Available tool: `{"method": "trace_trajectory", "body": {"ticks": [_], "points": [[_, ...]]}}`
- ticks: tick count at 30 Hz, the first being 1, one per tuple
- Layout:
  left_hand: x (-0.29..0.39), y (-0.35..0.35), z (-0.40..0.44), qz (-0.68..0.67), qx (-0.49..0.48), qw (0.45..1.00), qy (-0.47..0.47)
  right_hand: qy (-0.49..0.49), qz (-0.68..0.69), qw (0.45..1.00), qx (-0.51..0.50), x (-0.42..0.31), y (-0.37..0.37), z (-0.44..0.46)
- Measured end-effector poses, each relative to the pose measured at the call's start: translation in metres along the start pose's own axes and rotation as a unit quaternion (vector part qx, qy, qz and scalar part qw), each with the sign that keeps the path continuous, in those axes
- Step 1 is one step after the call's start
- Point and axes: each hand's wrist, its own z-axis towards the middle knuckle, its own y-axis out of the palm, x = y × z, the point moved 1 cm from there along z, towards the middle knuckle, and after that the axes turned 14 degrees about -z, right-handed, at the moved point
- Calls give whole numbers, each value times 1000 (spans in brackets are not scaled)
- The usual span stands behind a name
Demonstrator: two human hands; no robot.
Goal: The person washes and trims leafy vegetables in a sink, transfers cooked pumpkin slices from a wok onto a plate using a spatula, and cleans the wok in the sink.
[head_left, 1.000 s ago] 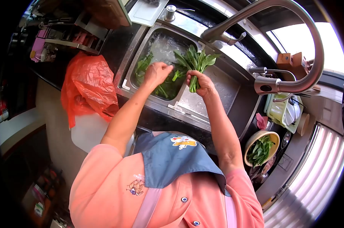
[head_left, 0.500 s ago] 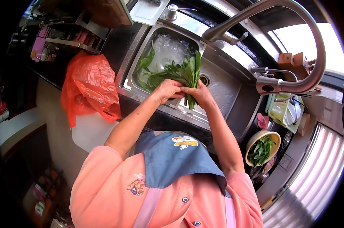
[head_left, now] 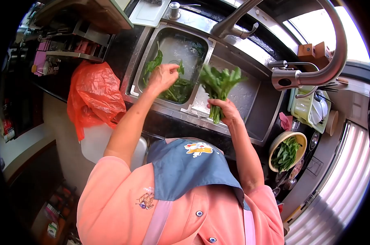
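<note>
My right hand (head_left: pixel 227 110) is closed round the stems of a bunch of leafy greens (head_left: pixel 219 81), held upright over the right sink basin (head_left: pixel 242 87). My left hand (head_left: pixel 165 76) is over the metal tub (head_left: pixel 136 87) on the left, its fingers pinched at a green sprig (head_left: pixel 181 67). More loose greens (head_left: pixel 179 92) lie in the water of that tub, some partly hidden behind the left hand and wrist.
A yellow bowl of greens (head_left: pixel 303 143) stands to the right, near a green dish rack (head_left: pixel 301 110). The tall faucet (head_left: pixel 344 45) arches over the sink's right side. A red plastic bag (head_left: pixel 97 92) hangs at the left by a white container (head_left: pixel 97 143).
My hands, together on the bunch before, have parted. The left moved left over the tub; the right keeps the bunch and has shifted slightly right.
</note>
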Motion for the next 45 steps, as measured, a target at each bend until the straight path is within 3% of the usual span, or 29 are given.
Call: {"method": "trace_trajectory", "body": {"ticks": [1, 3, 5, 9, 11, 13, 17, 19, 21, 24, 26, 28, 29, 31, 33, 35, 37, 39, 40, 42, 43, 44, 45], "points": [[-31, -1, 13, 96, 34, 994, 39, 14, 57, 998, 13, 11, -15, 4], [-23, -1, 17, 236, -55, 966, -92, 11, 147, 988, -35, 29, -29, 10], [-39, 14, 17, 297, -128, 937, -130, 16, 225, 972, -67, 40, -35, 8], [-98, 30, 31, 159, -238, 943, -169, -6, 288, 952, -99, 38, -21, -8], [-107, 24, 21, -6, -210, 950, -231, -37, 297, 951, -83, 36, -15, -10], [-98, 12, 11, -208, -185, 910, -308, -53, 311, 946, -74, 32, -9, -10], [-90, -17, -3, -487, -173, 807, -287, -54, 348, 933, -77, 19, -3, -1], [-82, -23, -8, -541, -164, 782, -263, -62, 334, 937, -78, 13, 1, 5], [-78, -32, -11, -607, -193, 731, -246, -87, 245, 965, -39, 6, 12, 8], [-77, -34, -11, -570, -148, 771, -242, -200, -59, 978, 1, -27, 45, -3], [-66, -31, -12, -534, -117, 798, -252, -323, -271, 905, 52, -37, 59, 3], [-48, -29, -15, -506, -98, 817, -259, -390, -390, 834, 22, -57, 81, 2], [-56, -24, -14, -578, -123, 777, -219, -426, -439, 791, 11, -67, 92, 1], [-79, -13, -16, -704, -172, 675, -135, -587, -540, 601, 43, -76, 112, 13], [-83, -13, -24, -656, -175, 722, -135, -560, -644, 520, 25, -66, 118, 27], [-70, -9, -20, -587, -260, 766, -45, -550, -627, 549, 60, -63, 115, 31], [-58, -22, -45, -764, -128, 609, -167, -554, -571, 596, 114, -60, 109, 33], [-79, -14, -18, -525, 79, 788, -312, -501, -422, 739, 156, -51, 101, 35], [-75, -16, -22, -505, 95, 807, -292, -447, -351, 806, 163, -39, 90, 49], [-85, -17, -26, -350, 93, 902, -234, -325, -192, 911, 167, -28, 69, 69], [-65, -21, -33, -266, 90, 938, -203, -257, -105, 947, 162, -27, 61, 72], [-45, -27, -41, -112, 93, 969, -200, -204, 9, 974, 95, -25, 52, 75], [-30, -27, -46, -67, 104, 979, -160, -182, 69, 979, 59, -23, 45, 82]]}}
